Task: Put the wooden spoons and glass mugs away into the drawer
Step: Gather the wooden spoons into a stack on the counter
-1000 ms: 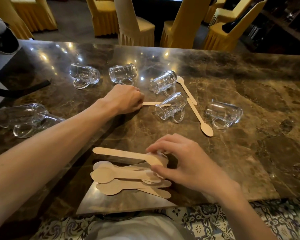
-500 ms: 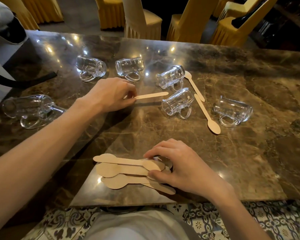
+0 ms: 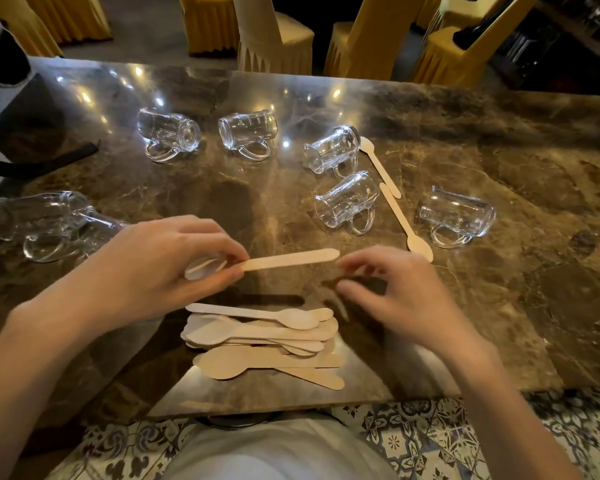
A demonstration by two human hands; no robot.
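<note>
Stacking spoon (image 3: pixel 291 259) | left hand (image 3: pixel 146 271) pinches bowl end | right hand (image 3: pixel 406 299) loose, empty, near handle tip | advice: lay it parallel on pile (image 3: pixel 264 341), bowls aligned

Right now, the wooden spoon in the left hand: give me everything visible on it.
The flat pale wooden spoon looks like one piece of thin, unfinished light wood. Its straight handle with a rounded tip points right, nearly level. The bowl end is mostly hidden, pinched in the left hand. It is lifted off the dark marble table, above the pile of similar wooden spoons, and throws a shadow on the tabletop. The right hand has fingertips close to the handle tip; contact cannot be told.
</note>
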